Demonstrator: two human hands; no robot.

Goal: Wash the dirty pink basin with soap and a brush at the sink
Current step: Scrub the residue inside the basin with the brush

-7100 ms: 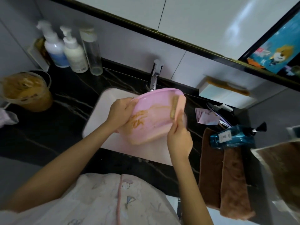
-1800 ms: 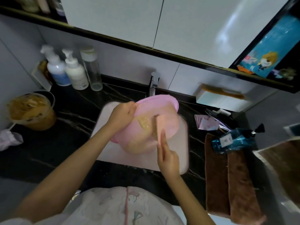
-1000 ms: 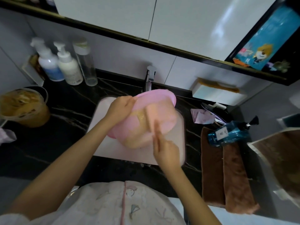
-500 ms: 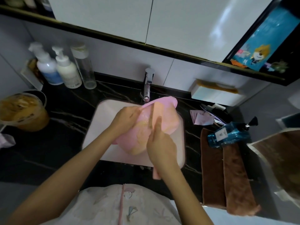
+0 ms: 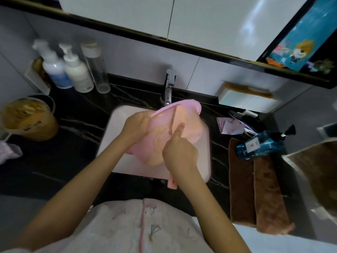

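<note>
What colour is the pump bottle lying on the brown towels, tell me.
The pump bottle is blue with a black pump; head view.

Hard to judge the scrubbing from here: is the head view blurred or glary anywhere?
Head view: dim overall; pump bottles at left motion-smeared; glare streaks the white cabinet; wide-angle distortion bows the shelf edge; pink basin and brush soft but readable.

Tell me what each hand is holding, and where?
The left hand grips the pink basin by its rim; the right hand grips the brush by its handle.

glossy pink plastic basin [image 5: 189, 123], shiny metal tap [image 5: 168, 88], fuzzy brown cloth towels [image 5: 255, 189]
</note>
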